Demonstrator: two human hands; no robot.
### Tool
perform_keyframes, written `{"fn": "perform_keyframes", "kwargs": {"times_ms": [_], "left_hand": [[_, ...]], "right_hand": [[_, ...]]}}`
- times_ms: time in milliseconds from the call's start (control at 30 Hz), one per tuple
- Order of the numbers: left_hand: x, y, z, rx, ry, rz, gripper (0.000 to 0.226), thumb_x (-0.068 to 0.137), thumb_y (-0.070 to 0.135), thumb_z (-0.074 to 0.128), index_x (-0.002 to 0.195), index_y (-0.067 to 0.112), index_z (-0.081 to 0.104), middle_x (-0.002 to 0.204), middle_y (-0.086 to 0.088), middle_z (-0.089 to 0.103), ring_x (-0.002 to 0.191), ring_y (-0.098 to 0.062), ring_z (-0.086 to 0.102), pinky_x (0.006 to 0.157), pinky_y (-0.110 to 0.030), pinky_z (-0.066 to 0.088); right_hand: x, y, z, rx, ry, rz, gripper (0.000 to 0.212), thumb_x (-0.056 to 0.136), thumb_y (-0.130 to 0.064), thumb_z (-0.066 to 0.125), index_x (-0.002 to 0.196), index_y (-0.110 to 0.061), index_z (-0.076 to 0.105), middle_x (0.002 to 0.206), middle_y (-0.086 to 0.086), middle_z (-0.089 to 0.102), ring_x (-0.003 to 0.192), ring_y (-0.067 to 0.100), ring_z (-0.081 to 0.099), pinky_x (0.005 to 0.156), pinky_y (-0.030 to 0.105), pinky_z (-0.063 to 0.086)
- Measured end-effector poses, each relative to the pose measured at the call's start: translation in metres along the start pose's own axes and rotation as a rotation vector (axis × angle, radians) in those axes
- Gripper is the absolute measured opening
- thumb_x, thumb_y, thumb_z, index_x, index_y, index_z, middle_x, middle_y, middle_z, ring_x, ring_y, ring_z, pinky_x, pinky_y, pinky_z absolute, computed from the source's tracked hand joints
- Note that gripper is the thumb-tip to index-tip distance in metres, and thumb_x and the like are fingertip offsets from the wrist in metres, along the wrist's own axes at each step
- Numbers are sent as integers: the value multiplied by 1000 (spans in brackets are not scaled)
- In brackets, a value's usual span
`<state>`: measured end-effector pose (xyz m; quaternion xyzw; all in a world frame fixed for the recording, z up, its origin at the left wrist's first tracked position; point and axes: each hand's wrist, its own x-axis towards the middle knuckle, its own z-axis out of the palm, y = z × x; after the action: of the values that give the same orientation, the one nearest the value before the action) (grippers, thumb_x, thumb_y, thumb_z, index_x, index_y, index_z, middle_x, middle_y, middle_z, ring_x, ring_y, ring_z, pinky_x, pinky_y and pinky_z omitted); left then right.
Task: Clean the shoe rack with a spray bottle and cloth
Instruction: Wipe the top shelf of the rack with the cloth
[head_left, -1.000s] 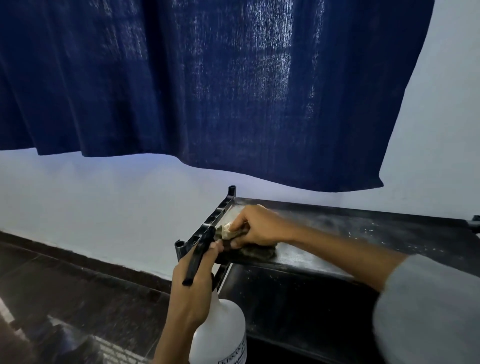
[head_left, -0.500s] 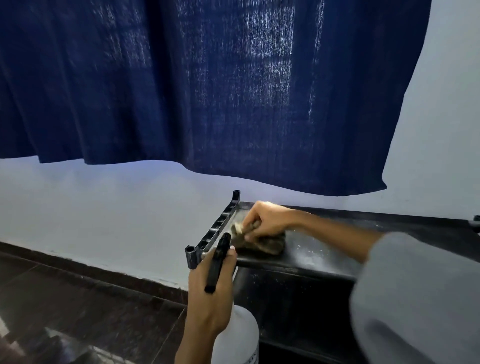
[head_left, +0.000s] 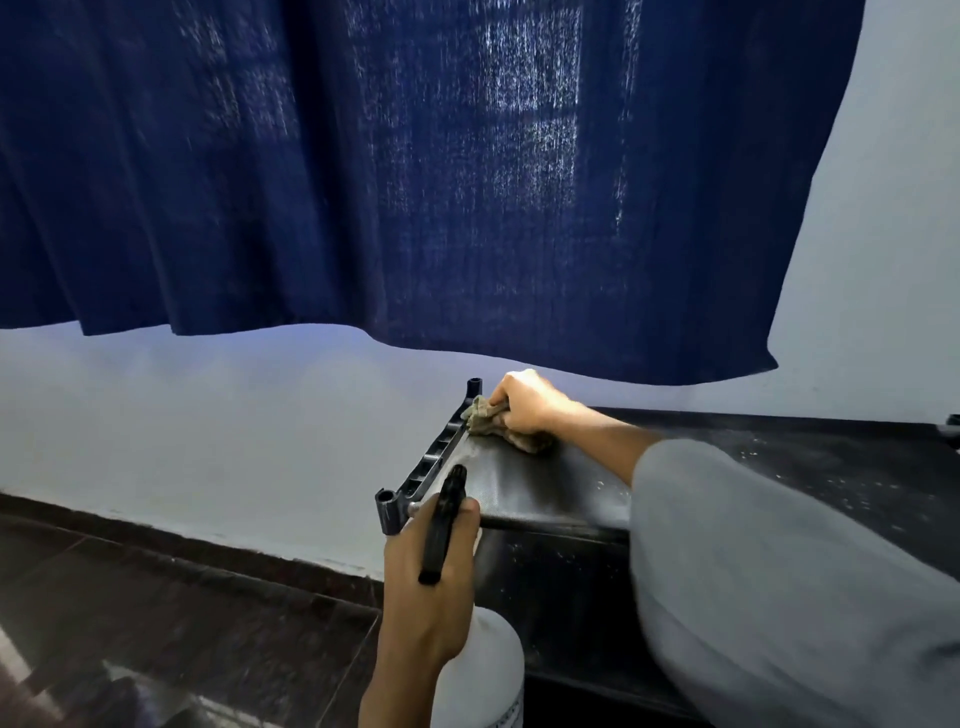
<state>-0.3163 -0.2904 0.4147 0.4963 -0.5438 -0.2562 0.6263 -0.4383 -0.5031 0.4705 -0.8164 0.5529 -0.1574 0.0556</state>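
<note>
My left hand (head_left: 428, 577) is nearest, fingers curled round the neck of the bottle (head_left: 480, 670), gripping it upright. Its white body hangs below my hand, and its black spray head (head_left: 441, 525) sticks up past my knuckles, pointing away from me toward the rack (head_left: 545, 493). Left of this hand lies the dark floor (head_left: 182, 613). Right of it my grey sleeve (head_left: 779, 582) fills the lower corner.

Just beyond my left hand is the rack's near left corner post (head_left: 388, 512), and the black side rail runs away from it to the far post (head_left: 474, 387). The top shelf is black and shows pale specks on the part right of my sleeve.

Farther on, my right hand (head_left: 524, 402) is at the far left corner of the shelf, close to the far post. Its fingers are curled over the cloth (head_left: 491, 418), holding it bunched and pressing it down on the shelf against the side rail. The cloth is a drab, crumpled wad, showing left of and beneath my hand.

Behind my right hand stands the pale wall (head_left: 208, 415), and above it hangs a dark blue curtain (head_left: 415, 182).
</note>
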Motion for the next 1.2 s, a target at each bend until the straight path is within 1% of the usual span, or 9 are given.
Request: {"fn": "perform_keyframes", "kwargs": {"times_ms": [67, 233, 333, 533, 733, 867, 1000, 1100, 1200], "left_hand": [[-3, 2, -1, 1, -11, 9, 33, 91, 29, 57, 82, -1, 66, 59, -18, 54, 52, -19, 49, 53, -21, 40], [-7, 5, 1, -45, -27, -9, 37, 88, 35, 51, 82, 3, 66, 55, -6, 52, 46, -6, 46, 46, -16, 37], [-7, 3, 2, -24, -19, -8, 38, 91, 35, 51, 81, 1, 65, 49, -4, 48, 42, -5, 41, 49, -19, 36], [-3, 0, 0, -1, -38, 15, 33, 95, 24, 53, 83, -4, 64, 76, -22, 62, 53, -2, 51, 54, -14, 43], [-3, -1, 0, 29, -37, 39, 24, 92, 27, 55, 81, 9, 67, 69, -18, 63, 59, -7, 56, 57, -15, 45], [-3, -1, 2, 35, -27, 19, 27, 95, 20, 54, 85, -2, 65, 80, -29, 64, 55, -5, 52, 54, -15, 43], [-1, 2, 4, -46, -8, -37, 28, 96, 18, 52, 88, -6, 64, 78, -31, 60, 47, -4, 46, 49, -15, 39], [0, 6, 4, -101, 24, -61, 24, 96, 20, 53, 92, 2, 68, 78, -14, 63, 59, 4, 56, 59, -8, 44], [2, 9, 2, -195, 37, -71, 22, 92, 27, 58, 90, 8, 69, 91, -13, 69, 85, -9, 64, 80, -20, 48]], "right_hand": [[-16, -10, -7, 34, -145, -47, 34, 81, -21, 71, 115, -18, 68, 111, -2, 65, 99, 18, 61, 78, 22, 44], [-90, -12, -36, 196, -438, -256, 30, 83, -26, 71, 111, -18, 70, 78, -27, 56, 67, -11, 53, 60, 6, 37], [-94, 7, -35, 170, -338, -197, 29, 80, -26, 75, 107, -17, 72, 84, -22, 61, 71, -10, 56, 60, 4, 37], [-45, 43, -23, 23, 5, 123, 31, 84, -12, 66, 115, -17, 66, 115, 1, 65, 107, 18, 59, 79, 23, 44], [-103, 23, -49, 259, -425, -109, 25, 76, -20, 78, 101, -23, 74, 78, -22, 68, 74, -2, 59, 70, 16, 45], [-117, 47, -53, 189, -311, -83, 23, 76, -20, 78, 99, -22, 74, 72, -24, 66, 66, -6, 55, 61, 8, 39], [-88, 64, -47, 67, -51, 122, 31, 81, -13, 73, 112, -13, 70, 111, 1, 69, 93, 9, 60, 77, 15, 45], [-93, 46, -52, 79, -124, 74, 30, 79, -15, 75, 109, -18, 72, 100, -5, 70, 82, 4, 61, 71, 15, 46], [-125, 24, -59, 226, -322, -107, 30, 78, -16, 76, 107, -15, 72, 95, -11, 70, 74, -3, 60, 69, 8, 45]]}}
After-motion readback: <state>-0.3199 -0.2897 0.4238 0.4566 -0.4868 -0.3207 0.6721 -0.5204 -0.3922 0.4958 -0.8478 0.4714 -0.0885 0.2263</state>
